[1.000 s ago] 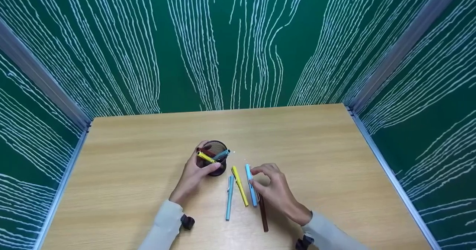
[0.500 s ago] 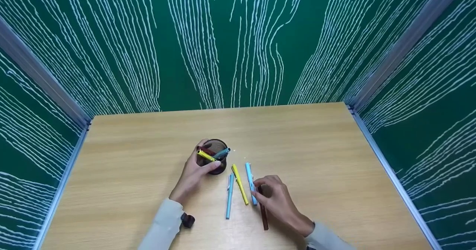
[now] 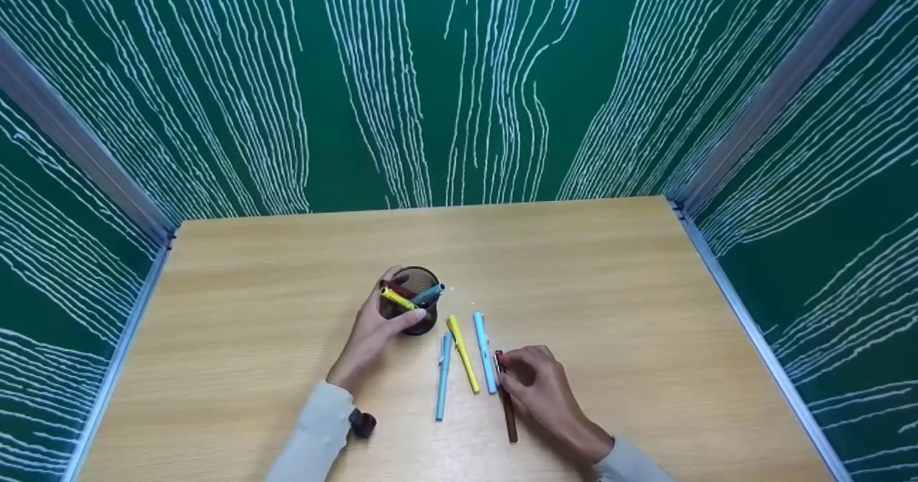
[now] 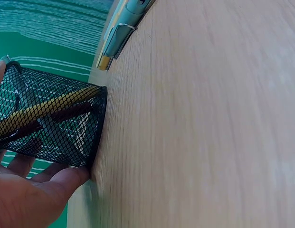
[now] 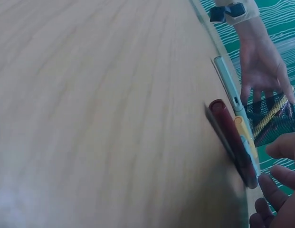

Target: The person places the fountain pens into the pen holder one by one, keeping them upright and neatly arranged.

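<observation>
My left hand [image 3: 376,331] grips a black mesh pen holder [image 3: 431,322], thumb on the near side. Inside lean a yellow pen [image 3: 396,298], a teal pen [image 3: 429,295] and a dark red pen, partly hidden. My right hand [image 3: 545,389] is at the upper end of another dark red pen [image 3: 509,421], which lies on the table; thumb and index finger touch or nearly touch its cap. In the right wrist view, the fingers [image 5: 275,194] are spread apart beside that red pen [image 5: 233,135].
Left of the red pen lie a light blue pen [image 3: 484,353], a yellow pen [image 3: 464,356] and a teal pen [image 3: 442,385], roughly side by side on the wooden table [image 3: 287,267]. Green walls [image 3: 358,109] with white lines enclose its back and sides.
My right hand has moved down and slightly right, from beside the light blue pen to the dark red pen's cap. The left hand and pen holder have stayed in place.
</observation>
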A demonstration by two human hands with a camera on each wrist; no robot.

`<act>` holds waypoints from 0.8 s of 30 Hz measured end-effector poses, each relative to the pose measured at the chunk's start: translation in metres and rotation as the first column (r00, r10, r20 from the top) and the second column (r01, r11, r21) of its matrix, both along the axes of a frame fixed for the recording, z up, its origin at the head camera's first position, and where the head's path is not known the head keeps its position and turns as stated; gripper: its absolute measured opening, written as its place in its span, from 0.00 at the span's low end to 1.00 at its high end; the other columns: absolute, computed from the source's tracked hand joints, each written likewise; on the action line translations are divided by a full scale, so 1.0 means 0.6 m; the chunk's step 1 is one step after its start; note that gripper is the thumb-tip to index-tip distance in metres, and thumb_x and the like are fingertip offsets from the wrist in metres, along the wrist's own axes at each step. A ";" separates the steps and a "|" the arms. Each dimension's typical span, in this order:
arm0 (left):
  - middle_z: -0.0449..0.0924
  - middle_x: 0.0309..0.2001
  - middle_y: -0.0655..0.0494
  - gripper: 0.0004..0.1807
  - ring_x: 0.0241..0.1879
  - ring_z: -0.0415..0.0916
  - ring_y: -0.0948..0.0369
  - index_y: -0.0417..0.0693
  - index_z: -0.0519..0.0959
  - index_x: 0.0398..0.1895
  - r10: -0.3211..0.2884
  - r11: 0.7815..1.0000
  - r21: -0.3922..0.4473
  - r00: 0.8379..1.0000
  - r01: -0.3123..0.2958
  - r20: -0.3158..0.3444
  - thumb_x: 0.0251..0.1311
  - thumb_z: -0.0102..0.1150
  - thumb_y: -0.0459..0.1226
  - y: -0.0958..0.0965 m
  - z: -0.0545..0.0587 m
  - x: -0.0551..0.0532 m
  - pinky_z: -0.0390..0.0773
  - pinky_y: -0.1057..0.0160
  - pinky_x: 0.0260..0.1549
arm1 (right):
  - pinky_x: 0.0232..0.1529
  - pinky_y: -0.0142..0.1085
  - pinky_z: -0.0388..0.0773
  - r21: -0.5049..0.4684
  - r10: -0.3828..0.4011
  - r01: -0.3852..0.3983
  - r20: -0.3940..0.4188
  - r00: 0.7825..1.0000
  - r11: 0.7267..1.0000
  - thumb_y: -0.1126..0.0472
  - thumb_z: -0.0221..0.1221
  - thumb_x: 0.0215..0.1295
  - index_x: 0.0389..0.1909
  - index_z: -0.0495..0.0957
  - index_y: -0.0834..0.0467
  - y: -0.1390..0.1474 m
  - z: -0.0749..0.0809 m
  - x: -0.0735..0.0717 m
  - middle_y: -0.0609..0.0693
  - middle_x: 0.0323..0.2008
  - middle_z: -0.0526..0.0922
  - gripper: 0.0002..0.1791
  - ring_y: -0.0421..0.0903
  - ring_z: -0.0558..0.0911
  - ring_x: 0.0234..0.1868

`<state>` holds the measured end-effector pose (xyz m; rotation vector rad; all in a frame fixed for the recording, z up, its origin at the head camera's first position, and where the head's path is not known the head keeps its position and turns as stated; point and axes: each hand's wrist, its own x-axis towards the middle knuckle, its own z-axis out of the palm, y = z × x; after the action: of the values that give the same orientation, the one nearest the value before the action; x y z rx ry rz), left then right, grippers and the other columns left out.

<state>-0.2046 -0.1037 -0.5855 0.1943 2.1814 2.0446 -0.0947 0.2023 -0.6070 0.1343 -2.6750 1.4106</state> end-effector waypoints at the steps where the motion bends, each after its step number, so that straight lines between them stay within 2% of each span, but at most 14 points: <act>1: 0.72 0.78 0.51 0.50 0.78 0.67 0.49 0.62 0.63 0.87 -0.006 1.000 0.017 1.000 0.006 -0.007 0.64 0.81 0.44 0.000 -0.001 0.000 0.56 0.39 0.82 | 0.60 0.43 0.79 0.005 -0.002 0.002 0.010 1.000 1.000 0.66 0.77 0.66 0.47 0.91 0.53 0.000 -0.001 0.000 0.39 0.45 0.87 0.11 0.46 0.80 0.54; 5: 0.73 0.76 0.48 0.49 0.76 0.70 0.50 0.56 0.63 0.86 -0.039 0.995 0.092 0.999 0.042 -0.035 0.65 0.80 0.39 0.000 -0.004 -0.003 0.62 0.46 0.80 | 0.62 0.47 0.78 0.029 -0.011 0.010 0.037 0.999 1.000 0.64 0.77 0.66 0.49 0.91 0.52 0.001 -0.005 0.001 0.38 0.44 0.86 0.12 0.45 0.79 0.56; 7: 0.73 0.77 0.49 0.50 0.76 0.71 0.51 0.56 0.63 0.87 -0.038 0.995 0.092 0.999 0.041 -0.031 0.65 0.80 0.40 0.000 -0.004 -0.003 0.62 0.47 0.80 | 0.63 0.49 0.77 0.034 -0.021 0.019 0.045 0.999 0.999 0.64 0.78 0.65 0.49 0.91 0.51 0.001 -0.007 0.001 0.37 0.45 0.86 0.13 0.46 0.78 0.58; 10: 0.72 0.78 0.50 0.51 0.77 0.69 0.50 0.57 0.63 0.87 -0.027 0.997 0.069 0.999 0.028 -0.020 0.64 0.81 0.41 0.000 -0.003 -0.002 0.60 0.45 0.81 | 0.64 0.50 0.76 0.040 -0.027 0.026 0.038 0.999 0.999 0.63 0.79 0.64 0.49 0.91 0.51 0.000 -0.010 0.001 0.38 0.45 0.85 0.13 0.47 0.77 0.59; 14: 0.72 0.78 0.51 0.52 0.79 0.66 0.50 0.61 0.63 0.87 -0.003 1.000 0.018 1.000 0.003 0.002 0.63 0.82 0.45 0.000 -0.001 -0.002 0.56 0.41 0.83 | 0.61 0.45 0.75 0.036 -0.035 0.034 0.031 0.999 0.999 0.62 0.79 0.64 0.48 0.91 0.52 -0.001 -0.015 0.003 0.39 0.45 0.84 0.13 0.46 0.75 0.59; 19: 0.72 0.79 0.52 0.51 0.79 0.66 0.50 0.64 0.63 0.87 -0.001 1.000 -0.004 1.000 0.001 0.006 0.64 0.81 0.46 -0.001 0.000 -0.001 0.55 0.42 0.83 | 0.58 0.41 0.76 0.033 -0.048 0.047 0.012 0.999 0.998 0.63 0.79 0.63 0.47 0.92 0.54 -0.003 -0.017 0.004 0.41 0.45 0.83 0.13 0.45 0.75 0.57; 24: 0.71 0.79 0.53 0.50 0.79 0.66 0.51 0.65 0.63 0.87 -0.007 1.000 -0.008 1.000 0.007 -0.001 0.64 0.81 0.47 -0.002 0.001 0.000 0.55 0.41 0.83 | 0.61 0.44 0.77 0.045 -0.080 0.079 0.017 0.997 0.996 0.65 0.78 0.62 0.49 0.91 0.54 0.001 -0.019 0.004 0.43 0.47 0.84 0.14 0.46 0.75 0.58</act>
<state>-0.2047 -0.1051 -0.5849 0.2024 2.1866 2.0317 -0.0925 0.2029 -0.6182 0.0179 -2.6957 1.3367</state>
